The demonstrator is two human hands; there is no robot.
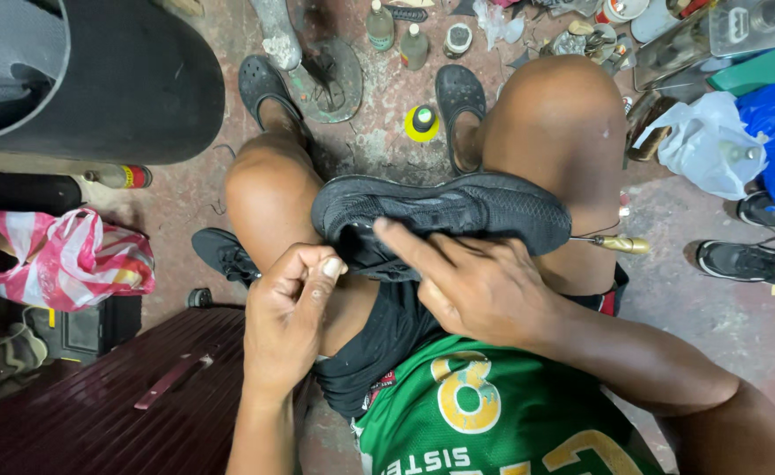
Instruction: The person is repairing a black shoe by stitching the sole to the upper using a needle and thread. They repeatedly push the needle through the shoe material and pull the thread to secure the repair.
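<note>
Left of the shoe (445,215) lying across the knees, left hand (286,312) pinched shut on something too thin to see, likely thread: best pulled straight and snug. Right hand (475,286) pressing the shoe, forefinger out; awl (621,244) poking out just right of it.
</note>
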